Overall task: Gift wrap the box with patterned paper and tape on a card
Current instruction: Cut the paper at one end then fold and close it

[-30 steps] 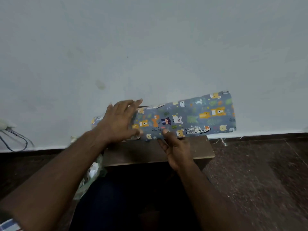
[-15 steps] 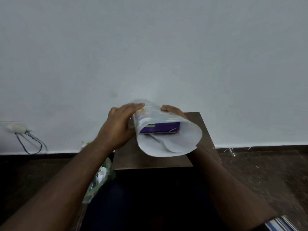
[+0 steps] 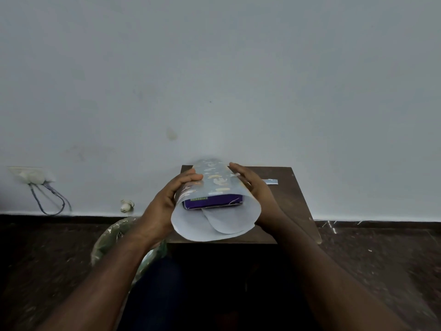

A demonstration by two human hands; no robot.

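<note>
Patterned paper [image 3: 214, 185] forms an open-ended tube around the purple box [image 3: 213, 203], held between both hands above the table [image 3: 293, 204]. Left hand [image 3: 171, 199] grips one side; right hand [image 3: 254, 187] presses flat opposite.

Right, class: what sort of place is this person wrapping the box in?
Probably a plain room in a home: a bare painted wall, a wall socket with trailing wires, a dark stone-like floor and a small wooden table.
</note>
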